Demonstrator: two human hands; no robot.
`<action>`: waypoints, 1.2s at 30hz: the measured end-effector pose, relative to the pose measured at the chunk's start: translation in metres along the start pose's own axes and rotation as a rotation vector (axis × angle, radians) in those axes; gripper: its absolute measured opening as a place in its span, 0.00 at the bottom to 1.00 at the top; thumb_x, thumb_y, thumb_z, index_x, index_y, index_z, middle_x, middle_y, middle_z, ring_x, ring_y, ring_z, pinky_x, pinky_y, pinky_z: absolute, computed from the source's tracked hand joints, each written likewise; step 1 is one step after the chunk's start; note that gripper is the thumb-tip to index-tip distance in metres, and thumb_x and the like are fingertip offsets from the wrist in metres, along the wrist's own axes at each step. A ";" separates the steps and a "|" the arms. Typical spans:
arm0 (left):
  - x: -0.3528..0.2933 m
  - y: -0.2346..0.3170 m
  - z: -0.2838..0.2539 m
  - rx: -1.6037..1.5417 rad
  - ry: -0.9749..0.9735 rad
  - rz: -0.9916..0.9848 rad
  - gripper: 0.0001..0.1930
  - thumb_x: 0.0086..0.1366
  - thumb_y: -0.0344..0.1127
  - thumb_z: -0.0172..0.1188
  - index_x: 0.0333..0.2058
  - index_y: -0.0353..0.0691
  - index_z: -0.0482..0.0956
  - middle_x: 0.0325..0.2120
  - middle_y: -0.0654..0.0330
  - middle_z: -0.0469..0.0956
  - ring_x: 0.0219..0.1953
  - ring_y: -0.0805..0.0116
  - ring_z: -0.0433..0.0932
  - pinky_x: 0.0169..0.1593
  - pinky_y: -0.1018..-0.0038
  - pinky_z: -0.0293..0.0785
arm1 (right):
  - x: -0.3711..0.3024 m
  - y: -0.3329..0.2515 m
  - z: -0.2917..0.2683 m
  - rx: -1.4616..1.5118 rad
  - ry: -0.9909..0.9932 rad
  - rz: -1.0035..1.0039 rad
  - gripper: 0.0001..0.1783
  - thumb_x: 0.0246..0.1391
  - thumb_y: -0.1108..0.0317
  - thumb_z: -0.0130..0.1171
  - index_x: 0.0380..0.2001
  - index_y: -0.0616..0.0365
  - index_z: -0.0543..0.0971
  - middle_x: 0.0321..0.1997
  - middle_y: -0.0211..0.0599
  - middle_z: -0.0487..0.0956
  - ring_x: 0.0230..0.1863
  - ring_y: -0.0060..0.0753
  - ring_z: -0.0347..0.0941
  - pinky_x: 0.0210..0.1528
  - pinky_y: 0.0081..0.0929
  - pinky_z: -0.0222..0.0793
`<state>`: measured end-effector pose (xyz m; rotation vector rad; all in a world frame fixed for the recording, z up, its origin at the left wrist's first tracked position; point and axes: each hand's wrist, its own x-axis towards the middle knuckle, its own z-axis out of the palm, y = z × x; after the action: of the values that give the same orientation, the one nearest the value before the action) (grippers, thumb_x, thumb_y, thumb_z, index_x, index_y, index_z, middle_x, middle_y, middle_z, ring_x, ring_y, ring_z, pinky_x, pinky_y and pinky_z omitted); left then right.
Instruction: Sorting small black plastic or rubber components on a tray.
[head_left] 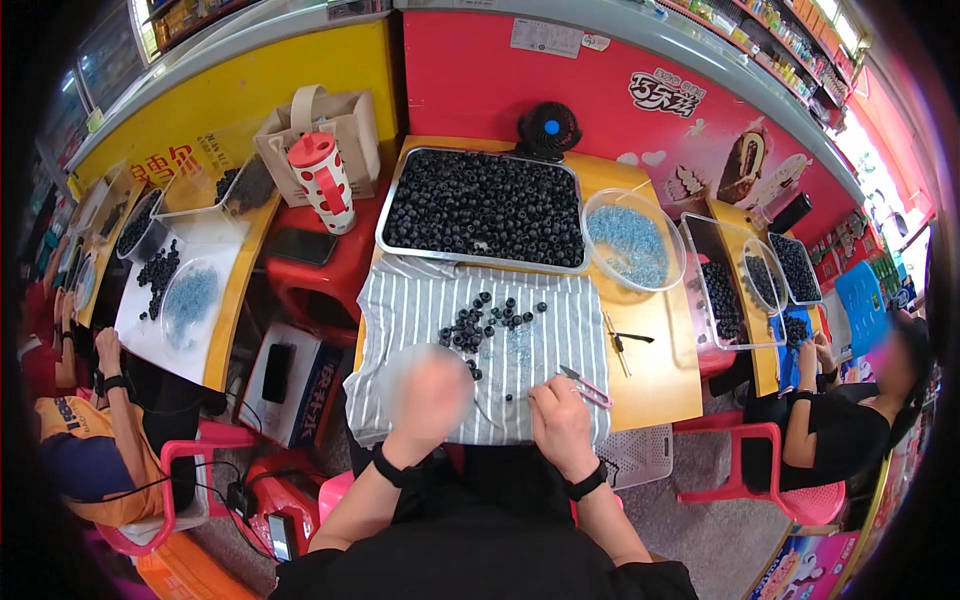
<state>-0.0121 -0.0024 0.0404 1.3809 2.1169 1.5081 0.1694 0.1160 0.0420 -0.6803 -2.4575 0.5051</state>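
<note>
My left hand (pixel 430 392) is over the left front part of a grey-and-white striped cloth (pixel 400 310); a blur covers it, so its fingers cannot be made out. Resting near the cloth's right front edge, my right hand (pixel 562 420) has its fingers curled in, and anything inside them is hidden. A slim pointed tool with pink handles (pixel 592 392) lies just beside it. One tiny black piece (pixel 509 397) sits left of its fingertips. Several round black parts with holes (pixel 465 335) are loosely piled mid-cloth, beside scattered small light-blue pieces (pixel 517 350).
A metal tray (pixel 480 260) full of black parts stands behind the cloth. Right of it is a clear bowl (pixel 675 275) of light-blue pieces. A small black fan (pixel 550 128) stands at the back. Co-workers sit at tables left and right. A spotted tumbler (pixel 325 185) stands on a red stool.
</note>
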 end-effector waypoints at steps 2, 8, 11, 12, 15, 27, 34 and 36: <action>0.002 0.002 0.010 0.111 -0.001 0.105 0.07 0.57 0.26 0.60 0.36 0.36 0.79 0.28 0.53 0.71 0.22 0.55 0.74 0.26 0.63 0.70 | 0.001 -0.002 0.001 0.001 0.004 -0.011 0.04 0.44 0.79 0.57 0.27 0.60 0.75 0.28 0.42 0.69 0.32 0.47 0.69 0.31 0.40 0.65; 0.000 0.007 0.020 0.435 -0.188 0.014 0.08 0.59 0.30 0.59 0.39 0.41 0.79 0.28 0.54 0.70 0.27 0.51 0.76 0.30 0.59 0.71 | 0.000 -0.003 0.001 0.010 0.008 -0.001 0.04 0.45 0.78 0.56 0.27 0.59 0.75 0.29 0.42 0.68 0.32 0.47 0.69 0.31 0.40 0.65; 0.003 0.005 0.020 0.348 -0.154 0.057 0.10 0.57 0.27 0.60 0.39 0.41 0.80 0.29 0.53 0.70 0.25 0.50 0.75 0.30 0.62 0.72 | -0.003 -0.002 0.002 0.020 0.020 0.017 0.03 0.46 0.78 0.56 0.27 0.59 0.75 0.29 0.42 0.68 0.33 0.47 0.68 0.31 0.40 0.65; 0.003 0.002 0.019 0.244 -0.124 0.092 0.10 0.58 0.26 0.59 0.39 0.40 0.80 0.30 0.54 0.71 0.25 0.53 0.75 0.30 0.64 0.73 | -0.003 -0.001 0.003 0.022 0.024 0.024 0.03 0.46 0.78 0.56 0.27 0.59 0.75 0.29 0.42 0.68 0.33 0.47 0.68 0.31 0.40 0.65; 0.002 0.000 0.011 -0.184 -0.120 0.011 0.09 0.58 0.22 0.58 0.38 0.36 0.80 0.32 0.56 0.74 0.25 0.63 0.77 0.29 0.73 0.73 | -0.003 0.002 0.005 0.006 0.006 0.033 0.03 0.46 0.78 0.57 0.27 0.60 0.75 0.28 0.42 0.69 0.33 0.48 0.69 0.32 0.40 0.65; -0.019 0.001 0.016 -1.190 -0.317 -0.574 0.10 0.67 0.28 0.55 0.46 0.33 0.76 0.34 0.59 0.80 0.29 0.75 0.78 0.31 0.82 0.73 | 0.008 -0.030 -0.011 0.690 0.060 0.158 0.06 0.46 0.83 0.61 0.29 0.64 0.78 0.30 0.32 0.73 0.26 0.17 0.69 0.26 0.15 0.63; -0.024 0.006 0.021 -1.114 -0.357 -0.515 0.10 0.70 0.29 0.52 0.45 0.32 0.79 0.31 0.63 0.78 0.28 0.79 0.75 0.31 0.84 0.71 | 0.015 -0.043 -0.008 0.667 0.014 0.118 0.06 0.45 0.84 0.61 0.28 0.64 0.78 0.29 0.35 0.75 0.27 0.22 0.72 0.26 0.18 0.67; -0.027 0.010 0.019 -1.060 -0.351 -0.481 0.11 0.69 0.29 0.52 0.45 0.32 0.79 0.32 0.62 0.78 0.28 0.79 0.75 0.30 0.84 0.70 | 0.012 -0.043 -0.007 0.664 0.001 0.120 0.06 0.45 0.84 0.62 0.28 0.64 0.78 0.28 0.36 0.75 0.27 0.24 0.72 0.26 0.19 0.68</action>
<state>0.0198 -0.0103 0.0305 0.6069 1.0018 1.6013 0.1488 0.0894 0.0729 -0.5369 -2.0552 1.2823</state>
